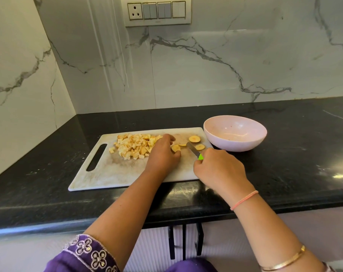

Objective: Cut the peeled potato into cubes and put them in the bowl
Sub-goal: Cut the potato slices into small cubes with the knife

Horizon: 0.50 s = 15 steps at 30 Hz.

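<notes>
**Most of it cubed, bowl not filled yet**

Left hand (162, 156) has its fingers curled, pinching one potato slice (175, 148) mid-board. Right hand (219, 169) is wrapped tight round the knife (193, 149), blade right beside that slice. A few more slices (194, 138) lie toward the right edge of the cutting board (111, 173), and the cube pile (135, 145) sits back-left. Bowl (235, 147) off the back right corner holds no cubes. I'd say over halfway; nothing blocks the scoop.

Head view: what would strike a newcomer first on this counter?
A heap of potato cubes on the white cutting board stands out. Right of it, the left hand holds a potato slice while the right hand grips a green-handled knife. A pink bowl sits at the board's far right corner.
</notes>
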### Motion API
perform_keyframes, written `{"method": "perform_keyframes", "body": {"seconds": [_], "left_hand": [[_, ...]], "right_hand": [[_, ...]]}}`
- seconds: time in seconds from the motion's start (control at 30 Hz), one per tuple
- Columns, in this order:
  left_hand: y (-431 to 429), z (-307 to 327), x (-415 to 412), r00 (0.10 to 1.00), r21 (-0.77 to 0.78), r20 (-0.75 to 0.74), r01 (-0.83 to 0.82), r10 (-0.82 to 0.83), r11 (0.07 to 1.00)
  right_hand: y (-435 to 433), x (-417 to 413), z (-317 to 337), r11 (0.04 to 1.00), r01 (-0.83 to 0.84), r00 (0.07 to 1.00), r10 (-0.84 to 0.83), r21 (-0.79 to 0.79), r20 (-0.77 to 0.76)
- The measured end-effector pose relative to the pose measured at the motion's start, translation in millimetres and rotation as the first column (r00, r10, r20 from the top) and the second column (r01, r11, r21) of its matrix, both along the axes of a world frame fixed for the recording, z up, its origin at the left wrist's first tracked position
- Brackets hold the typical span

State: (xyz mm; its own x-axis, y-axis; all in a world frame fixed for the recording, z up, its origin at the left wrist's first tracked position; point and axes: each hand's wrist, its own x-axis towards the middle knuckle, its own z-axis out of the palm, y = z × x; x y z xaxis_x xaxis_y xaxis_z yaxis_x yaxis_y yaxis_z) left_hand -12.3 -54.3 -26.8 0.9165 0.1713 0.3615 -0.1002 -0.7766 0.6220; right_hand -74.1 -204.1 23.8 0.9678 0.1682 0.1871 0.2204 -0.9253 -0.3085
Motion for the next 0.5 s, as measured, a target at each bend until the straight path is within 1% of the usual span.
{"method": "perform_keyframes", "body": {"seconds": [0.07, 0.1, 0.33, 0.5], "left_hand": [[1.2, -0.7, 0.4, 1.000, 0.092, 0.005, 0.011, -0.012, 0.996], [2.2, -1.0, 0.8, 1.000, 0.110, -0.004, 0.016, -0.016, 0.994], [2.4, -0.5, 2.3, 0.999, 0.115, -0.032, 0.013, -0.009, 0.993], [-2.9, -1.4, 5.0, 0.994, 0.250, -0.111, 0.024, 0.004, 0.968]], "right_hand": [[-1.6, 6.6, -0.3, 1.000, -0.014, 1.000, 0.014, 0.000, 0.007], [-2.5, 9.3, -0.4, 1.000, -0.025, 1.000, 0.025, 0.001, 0.011], [-13.7, 17.1, -0.1, 0.999, -0.041, 0.999, 0.041, 0.029, 0.006], [-12.4, 16.2, -4.0, 0.999, -0.036, 0.999, 0.035, 0.037, 0.006]]}}
